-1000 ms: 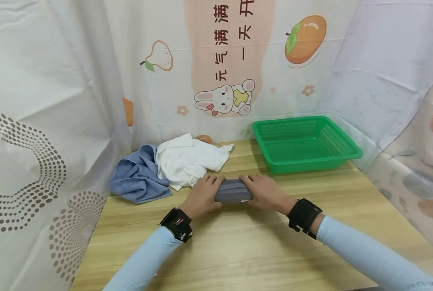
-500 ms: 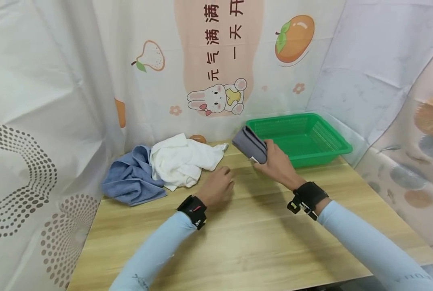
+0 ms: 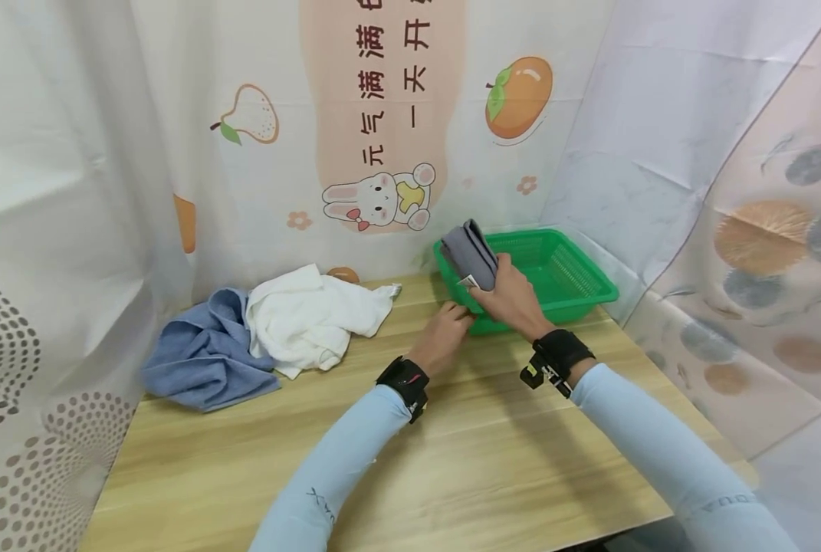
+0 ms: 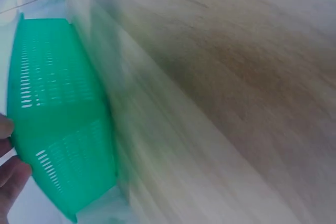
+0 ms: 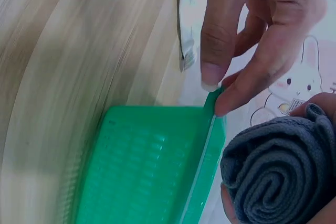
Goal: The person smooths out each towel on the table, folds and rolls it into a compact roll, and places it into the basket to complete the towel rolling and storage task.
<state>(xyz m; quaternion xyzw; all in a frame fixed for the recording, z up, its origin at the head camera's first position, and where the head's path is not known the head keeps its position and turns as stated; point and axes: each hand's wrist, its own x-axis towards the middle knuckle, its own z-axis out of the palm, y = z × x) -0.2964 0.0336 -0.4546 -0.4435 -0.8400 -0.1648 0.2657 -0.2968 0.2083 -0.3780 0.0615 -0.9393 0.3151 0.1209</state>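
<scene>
My right hand (image 3: 510, 300) grips a rolled grey towel (image 3: 471, 254) with a small white tag, held tilted above the left part of the green plastic basket (image 3: 576, 309). In the right wrist view the towel's end (image 5: 275, 182) shows a tight spiral. My left hand (image 3: 441, 340) is at the basket's near left corner. Seen from the right wrist, the left thumb and a finger pinch the basket's rim (image 5: 202, 156). The left wrist view catches only fingertips (image 4: 18, 174) against the basket's slotted wall (image 4: 58, 87).
A crumpled white towel (image 3: 313, 318) and a crumpled blue towel (image 3: 206, 353) lie together at the back left of the wooden table (image 3: 451, 475). Printed curtains (image 3: 258, 192) stand behind and at both sides, with the basket close to the back right corner.
Both hands first held the towel roll over the table. The left hand let go and moved right to the basket's rim, while the right hand carried the roll up and right to the basket.
</scene>
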